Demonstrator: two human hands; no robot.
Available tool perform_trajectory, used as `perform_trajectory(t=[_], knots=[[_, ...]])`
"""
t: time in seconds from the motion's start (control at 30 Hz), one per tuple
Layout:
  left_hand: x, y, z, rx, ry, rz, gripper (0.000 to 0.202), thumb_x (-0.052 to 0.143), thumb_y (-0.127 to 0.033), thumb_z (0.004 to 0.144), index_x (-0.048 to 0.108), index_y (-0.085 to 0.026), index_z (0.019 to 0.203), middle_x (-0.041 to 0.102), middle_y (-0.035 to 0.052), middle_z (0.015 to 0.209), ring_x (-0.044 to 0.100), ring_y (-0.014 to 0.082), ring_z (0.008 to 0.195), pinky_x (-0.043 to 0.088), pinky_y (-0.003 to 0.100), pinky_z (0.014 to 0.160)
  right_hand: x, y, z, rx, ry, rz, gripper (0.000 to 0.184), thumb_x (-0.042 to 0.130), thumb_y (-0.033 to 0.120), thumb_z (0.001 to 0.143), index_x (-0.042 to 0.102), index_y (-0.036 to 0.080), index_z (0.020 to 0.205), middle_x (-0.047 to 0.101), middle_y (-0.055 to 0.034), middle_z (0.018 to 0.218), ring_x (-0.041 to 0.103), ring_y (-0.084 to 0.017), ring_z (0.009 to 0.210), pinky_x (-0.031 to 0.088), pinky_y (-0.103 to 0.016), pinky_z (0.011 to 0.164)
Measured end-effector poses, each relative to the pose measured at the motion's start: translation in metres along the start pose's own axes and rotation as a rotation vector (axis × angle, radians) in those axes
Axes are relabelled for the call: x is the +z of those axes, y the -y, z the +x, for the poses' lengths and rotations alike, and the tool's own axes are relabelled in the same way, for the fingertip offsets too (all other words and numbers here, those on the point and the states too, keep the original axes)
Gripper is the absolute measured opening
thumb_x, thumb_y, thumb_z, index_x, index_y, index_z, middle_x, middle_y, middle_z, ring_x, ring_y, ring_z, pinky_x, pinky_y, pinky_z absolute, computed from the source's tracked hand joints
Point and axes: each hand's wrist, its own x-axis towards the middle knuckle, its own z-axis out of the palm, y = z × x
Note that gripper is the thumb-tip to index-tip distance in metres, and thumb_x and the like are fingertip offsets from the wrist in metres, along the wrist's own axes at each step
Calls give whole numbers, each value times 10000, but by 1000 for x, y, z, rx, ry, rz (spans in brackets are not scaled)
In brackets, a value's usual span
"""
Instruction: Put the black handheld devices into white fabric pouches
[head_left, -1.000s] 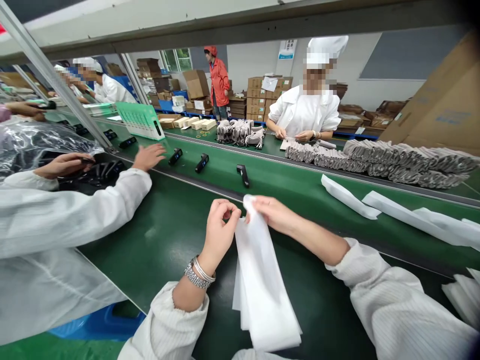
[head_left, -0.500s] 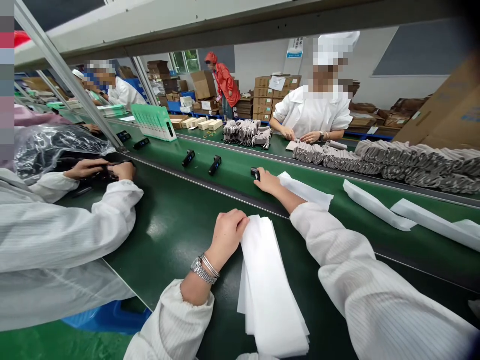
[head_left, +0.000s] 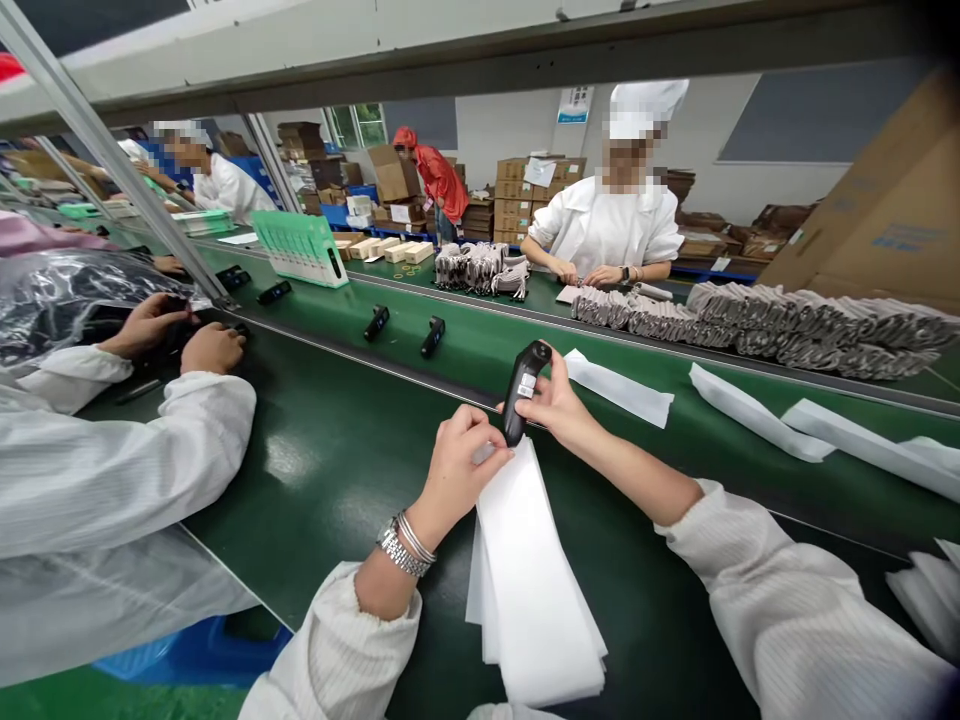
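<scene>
My right hand (head_left: 562,405) holds a black handheld device (head_left: 516,400) with a bent top and a small white label. The device is raised and tilted above the far end of a stack of white paper-like sleeves (head_left: 536,580). My left hand (head_left: 461,465), with a watch and bangles on the wrist, pinches the top end of the stack. Its thumb and fingertips are close to the device's lower end; whether they touch it I cannot tell. Two similar black devices, one (head_left: 433,336) nearer and one (head_left: 376,322) farther left, lie on the green conveyor belt (head_left: 480,340).
Several loose white sleeves (head_left: 757,410) lie along the belt to the right. Across it, a co-worker (head_left: 619,215) sits behind piles of grey straps (head_left: 750,320). At left, another person's sleeve (head_left: 135,450) reaches over the bench. A metal post (head_left: 142,180) and overhead beam frame the view.
My right hand has picked the black device off the belt and brought it nearer, over the white stack. My left hand stays at the stack's top end, its fingers slightly shifted.
</scene>
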Motion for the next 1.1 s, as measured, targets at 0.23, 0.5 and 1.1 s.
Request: perform_trajectory(t=[0.23, 0.5, 1.1], knots=[[-4, -25, -2, -13, -188, -134, 78, 644, -214, 855, 641, -196, 779, 503, 35, 913, 529, 171, 913, 459, 311, 847, 21, -3, -29, 175, 277, -4, 506, 524, 650, 882, 623, 203, 1098, 630, -73, 1048, 623, -184, 947, 517, -318, 842], [-13, 4, 1, -218, -188, -112, 179, 556, -299, 913, 611, -185, 786, 559, 24, 870, 536, 152, 815, 447, 283, 755, 11, 13, -13, 223, 133, -115, 459, 624, 615, 815, 578, 184, 967, 626, -30, 747, 577, -159, 641, 470, -288, 644], [-5, 14, -4, -37, 157, 266, 270, 447, -264, 1000, 594, -165, 796, 625, -5, 823, 563, 135, 781, 330, 322, 783, 9, -72, 184, 170, 20, -1468, 476, 456, 557, 930, 486, 305, 1332, 536, -121, 1268, 492, -326, 1224, 371, -488, 1023]])
